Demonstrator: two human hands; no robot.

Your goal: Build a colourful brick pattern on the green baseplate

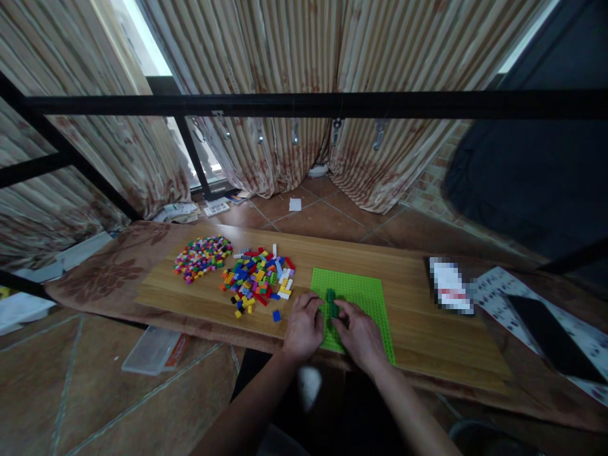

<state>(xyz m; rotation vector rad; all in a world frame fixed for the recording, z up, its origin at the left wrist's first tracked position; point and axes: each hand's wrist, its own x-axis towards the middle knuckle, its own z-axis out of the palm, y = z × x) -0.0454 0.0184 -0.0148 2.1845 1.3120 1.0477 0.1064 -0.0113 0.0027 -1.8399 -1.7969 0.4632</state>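
Observation:
A lime green studded baseplate (365, 294) lies flat on the wooden board. Dark green toy bricks (331, 296) stand in a short row on it, between my two hands. My right hand (361, 335) has its thumb and index finger closed round the near end of these bricks. On their left side, my left hand (303, 324) is curled with fingertips pinched together over the plate's left edge. Whatever may be in that pinch is hidden.
Left of the plate are a heap of mixed bricks (259, 278) and a pile of smaller colourful pieces (202, 256). A loose blue brick (277, 315) lies near my left hand. To the right are a blurred-out item (450, 285) and a dark flat device (553, 335). A black rail (294, 104) crosses behind.

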